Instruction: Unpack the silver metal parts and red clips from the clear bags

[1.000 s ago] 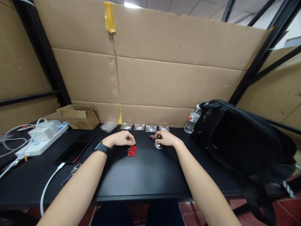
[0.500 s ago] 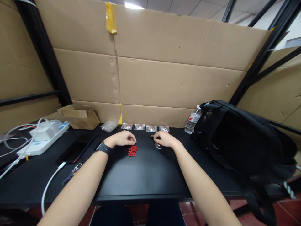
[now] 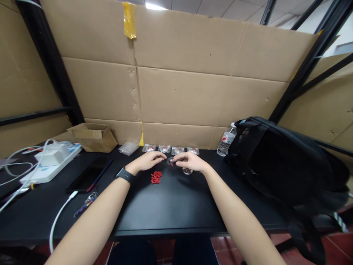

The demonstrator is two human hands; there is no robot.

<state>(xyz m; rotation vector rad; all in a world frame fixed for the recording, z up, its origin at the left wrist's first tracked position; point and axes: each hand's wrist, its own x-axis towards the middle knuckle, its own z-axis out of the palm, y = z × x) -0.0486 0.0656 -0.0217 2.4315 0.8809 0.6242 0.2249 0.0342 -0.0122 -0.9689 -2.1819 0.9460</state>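
Four bagged metal discs point(image 3: 178, 150) along the back look finished, while an unbagged disc point(image 3: 169, 161), pinched in the right hand's point(image 3: 191, 161) grip, a second loose disc point(image 3: 188, 171) and some red strips point(image 3: 156, 177) apparently remain over the tabletop point(image 3: 168, 211). Since the earlier frame, the pinched disc has shifted leftward; the empty left hand point(image 3: 146, 161) has come nearer, thumb and fingers apart.

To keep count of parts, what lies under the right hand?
Under the right hand, shiny round metal shows in part; the rest is covered, so how many pieces lie there can't be told.
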